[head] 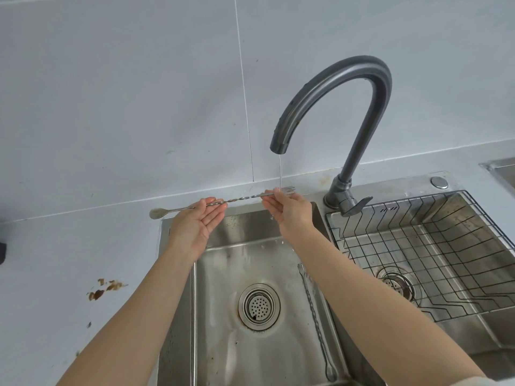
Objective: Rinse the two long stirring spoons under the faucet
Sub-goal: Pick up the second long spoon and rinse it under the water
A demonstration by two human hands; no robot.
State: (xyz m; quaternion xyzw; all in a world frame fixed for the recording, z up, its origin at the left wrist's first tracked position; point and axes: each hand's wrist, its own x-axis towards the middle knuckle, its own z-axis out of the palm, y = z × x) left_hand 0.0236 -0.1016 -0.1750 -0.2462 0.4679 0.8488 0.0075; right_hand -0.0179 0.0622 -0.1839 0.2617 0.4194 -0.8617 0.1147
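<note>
- The second stirring spoon (316, 319) is lying nearest, on the floor of the left basin (223, 344), running along its right wall with the bowl end toward the camera and the forked end pointing away; no grip is touching it.
- The right forearm is crossing above that spoon's far stretch, hiding part of the basin's right wall.
- The drain strainer (258, 305) is sitting mid-basin, well to the left of the lying spoon, with wet open floor all around it.
- The left hand (196, 222) is reaching over the basin's left rim, palm up and fingers loosely spread, cradling rather than clamping the first stirring spoon (237, 201) on its fingertips.
- The right hand (288, 208) is pinching the same spoon near its forked end, thumb and fingers closed on the shaft.
- That spoon is hanging level above the back of the basin (twisted shaft between the hands), its bowl sticking out left past the left hand, over the desk (69, 246).
- The thin water stream (280, 171) is falling from the faucet (362, 112) onto the spoon just beside the right hand's fingertips.
- The wire rack (418, 246) is filling the right basin beyond the divider.
- Brown stains (107, 288) are marking the desk left of the sink.
- A dark object at the left border is cut off and hard to identify.
</note>
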